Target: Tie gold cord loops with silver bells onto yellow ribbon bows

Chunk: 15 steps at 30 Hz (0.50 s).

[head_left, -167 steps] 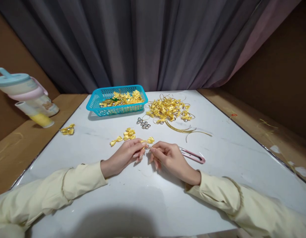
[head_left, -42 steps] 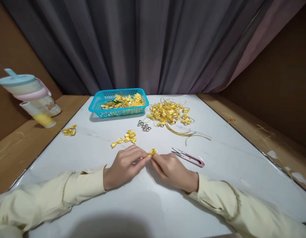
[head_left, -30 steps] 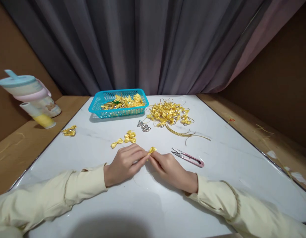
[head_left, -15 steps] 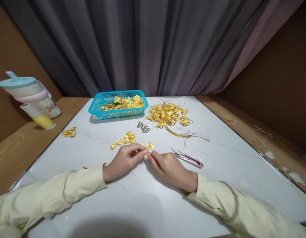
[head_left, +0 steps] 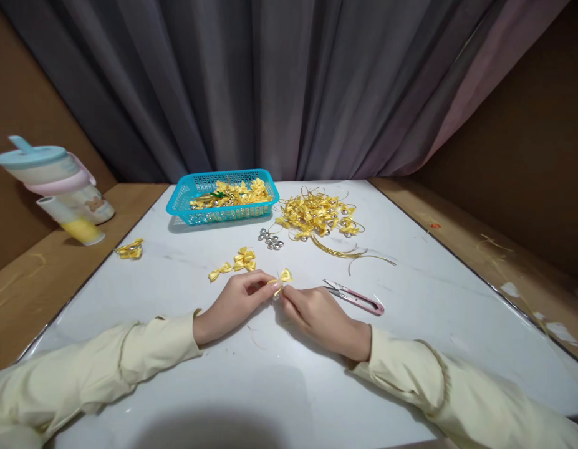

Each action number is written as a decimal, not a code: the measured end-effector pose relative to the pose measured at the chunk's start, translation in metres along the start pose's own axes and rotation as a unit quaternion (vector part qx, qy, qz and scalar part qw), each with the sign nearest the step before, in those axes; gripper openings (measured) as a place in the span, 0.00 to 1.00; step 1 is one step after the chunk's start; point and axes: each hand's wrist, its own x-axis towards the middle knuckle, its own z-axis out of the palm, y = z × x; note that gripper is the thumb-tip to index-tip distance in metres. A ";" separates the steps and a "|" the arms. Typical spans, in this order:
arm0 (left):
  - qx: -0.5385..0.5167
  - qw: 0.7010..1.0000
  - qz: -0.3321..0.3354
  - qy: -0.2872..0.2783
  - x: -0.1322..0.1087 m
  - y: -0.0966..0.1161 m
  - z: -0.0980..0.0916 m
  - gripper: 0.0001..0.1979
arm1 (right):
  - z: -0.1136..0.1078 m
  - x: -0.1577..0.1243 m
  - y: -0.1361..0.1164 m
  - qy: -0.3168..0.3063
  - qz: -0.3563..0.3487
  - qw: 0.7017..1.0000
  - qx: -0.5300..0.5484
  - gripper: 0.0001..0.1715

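Note:
Between my fingertips is a small yellow ribbon bow (head_left: pixel 285 275), standing up over the table's middle. My left hand (head_left: pixel 242 304) pinches it from the left. My right hand (head_left: pixel 319 317) is closed with its fingertips against the lower part of the bow; a thin cord or other small part there is too small to make out. Several loose yellow bows (head_left: pixel 244 259) lie just beyond my left hand. Silver bells or beads (head_left: pixel 270 239) sit in a small cluster farther back. Pink-handled thread snips (head_left: pixel 356 298) rest to the right of my right hand.
A blue plastic basket (head_left: pixel 176 206) holds yellow bows. Right of it is a heap of bows with cords (head_left: pixel 317 213), with gold cord lengths (head_left: pixel 335 251) in front. Another bow bundle (head_left: pixel 131 249) lies left. A tumbler (head_left: pixel 50 174) and a thread spool (head_left: pixel 73 221) stand far left.
The bow between my fingers has turned and shifted slightly to the right. My fingertips have moved very little; everything else on the table lies as before.

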 end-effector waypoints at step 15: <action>0.052 0.992 0.117 0.006 -0.007 -0.003 0.002 0.11 | 0.008 -0.003 0.000 0.029 -0.087 0.996 -0.003 0.11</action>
